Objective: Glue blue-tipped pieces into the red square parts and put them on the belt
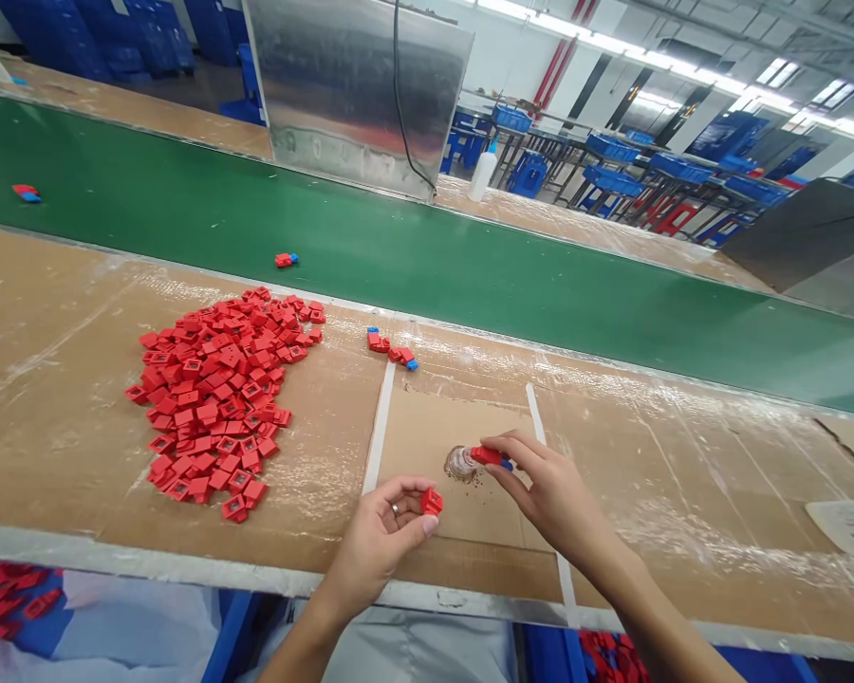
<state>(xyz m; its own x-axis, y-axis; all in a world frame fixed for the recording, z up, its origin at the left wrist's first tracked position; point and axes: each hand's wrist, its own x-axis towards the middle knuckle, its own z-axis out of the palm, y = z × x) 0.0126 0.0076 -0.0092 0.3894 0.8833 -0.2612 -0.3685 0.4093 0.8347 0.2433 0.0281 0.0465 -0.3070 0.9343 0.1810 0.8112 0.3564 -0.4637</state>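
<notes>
My left hand pinches a small red plastic piece between thumb and fingers, just above the cardboard-covered bench. My right hand grips a red and blue part and holds its end against a small worn, brownish spot on the cardboard. A large heap of red plastic pieces lies to the left of both hands. Two red and blue assembled parts rest near the bench's far edge.
A green conveyor belt runs behind the bench and carries two red and blue parts. A metal box with a black cable stands beyond it. Bins of red pieces sit below the bench's front edge. White paper lies at right.
</notes>
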